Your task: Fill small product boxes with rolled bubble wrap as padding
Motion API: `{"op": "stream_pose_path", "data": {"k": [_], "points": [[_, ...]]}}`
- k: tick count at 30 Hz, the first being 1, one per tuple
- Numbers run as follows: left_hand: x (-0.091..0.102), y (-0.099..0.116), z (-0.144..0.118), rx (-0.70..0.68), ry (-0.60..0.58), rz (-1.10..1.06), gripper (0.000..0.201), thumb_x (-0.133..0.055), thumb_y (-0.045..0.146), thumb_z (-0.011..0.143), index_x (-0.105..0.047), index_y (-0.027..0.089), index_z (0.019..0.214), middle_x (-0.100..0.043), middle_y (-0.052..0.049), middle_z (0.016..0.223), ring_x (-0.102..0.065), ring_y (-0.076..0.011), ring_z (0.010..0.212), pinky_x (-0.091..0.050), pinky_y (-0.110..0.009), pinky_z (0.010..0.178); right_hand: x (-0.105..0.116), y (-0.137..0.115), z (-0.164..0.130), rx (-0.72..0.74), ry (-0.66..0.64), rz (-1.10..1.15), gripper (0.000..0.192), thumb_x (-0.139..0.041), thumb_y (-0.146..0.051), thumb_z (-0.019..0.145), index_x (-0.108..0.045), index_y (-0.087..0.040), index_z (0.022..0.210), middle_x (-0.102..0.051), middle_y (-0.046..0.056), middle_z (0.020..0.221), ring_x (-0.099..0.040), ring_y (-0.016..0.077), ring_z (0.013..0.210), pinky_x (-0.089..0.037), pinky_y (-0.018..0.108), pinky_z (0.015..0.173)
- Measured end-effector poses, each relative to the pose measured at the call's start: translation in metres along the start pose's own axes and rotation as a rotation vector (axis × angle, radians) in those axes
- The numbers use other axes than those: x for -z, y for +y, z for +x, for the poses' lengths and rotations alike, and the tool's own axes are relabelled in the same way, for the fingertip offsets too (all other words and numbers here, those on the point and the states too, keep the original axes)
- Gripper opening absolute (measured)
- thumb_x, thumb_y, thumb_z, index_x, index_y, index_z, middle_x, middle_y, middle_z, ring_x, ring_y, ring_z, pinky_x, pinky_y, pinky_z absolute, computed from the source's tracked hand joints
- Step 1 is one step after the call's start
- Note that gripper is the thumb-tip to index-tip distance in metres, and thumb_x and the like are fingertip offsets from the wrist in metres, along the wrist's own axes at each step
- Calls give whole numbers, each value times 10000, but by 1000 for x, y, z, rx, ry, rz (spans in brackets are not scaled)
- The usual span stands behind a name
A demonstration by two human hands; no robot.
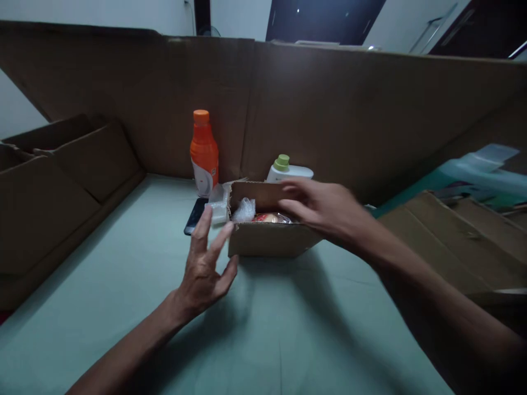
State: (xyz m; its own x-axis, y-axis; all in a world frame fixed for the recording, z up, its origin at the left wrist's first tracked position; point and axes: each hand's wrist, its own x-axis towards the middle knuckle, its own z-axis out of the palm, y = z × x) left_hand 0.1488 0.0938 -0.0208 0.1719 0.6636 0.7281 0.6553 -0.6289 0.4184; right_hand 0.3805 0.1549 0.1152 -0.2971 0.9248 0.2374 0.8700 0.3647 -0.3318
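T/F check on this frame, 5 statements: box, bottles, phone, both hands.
1. The small cardboard box is open at the top. True; plastic-wrapped items show inside.
2. The orange bottle lies on its side. False; it stands upright behind the box, cap on.
3. The right hand is over the box, fingers at its far rim. True.
4. The left hand grips the dark phone. False; the hand is open, fingers spread, near the box's left corner, and the phone lies flat on the green table cover.
5. The white bottle has a red cap. False; its cap is green.
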Motion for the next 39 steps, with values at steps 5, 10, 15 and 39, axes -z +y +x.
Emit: {"op": "stream_pose_path", "data": {"k": [5,10,15,39], "points": [[12,-20,-28,311,-75,-106,778,-626,274,902,-241,340,1574,-209,-109,1677,-268,-345,1523,-394,-570,1152,19,66,-128,-428,507,140,331,-614,-602,873,-729,-336,1034,-761,64,988,-700,331,1017,-506,559,950],[-19,-28,-25,446,-192,-309,908,-679,355,850,-166,298,1598,-218,-150,1668,-292,-353,1510,-430,-553,1122,-65,108,-133,-353,300,412,682,-705,-522,765,-531,-224,1354,-635,171,1357,-669,324,1134,-572,473,832],[-59,-11,1,532,-208,-484,955,-675,287,816,-129,205,1595,-358,-184,1592,-420,-315,1437,-470,-480,1098,-106,102,-87,-310,249,509,525,-646,-435,767,-568,-168,1212,-729,140,1120,-708,253,906,-571,375,731],[37,33,-106,879,-48,-488,760,-736,480,777,-399,277,1427,-498,-115,1427,-595,-300,1226,-479,-539,1089,-125,69,-174,12,-24,650,1280,-880,-485,670,-66,-256,1631,-224,154,1670,-297,358,1506,-330,550,1201]]}}
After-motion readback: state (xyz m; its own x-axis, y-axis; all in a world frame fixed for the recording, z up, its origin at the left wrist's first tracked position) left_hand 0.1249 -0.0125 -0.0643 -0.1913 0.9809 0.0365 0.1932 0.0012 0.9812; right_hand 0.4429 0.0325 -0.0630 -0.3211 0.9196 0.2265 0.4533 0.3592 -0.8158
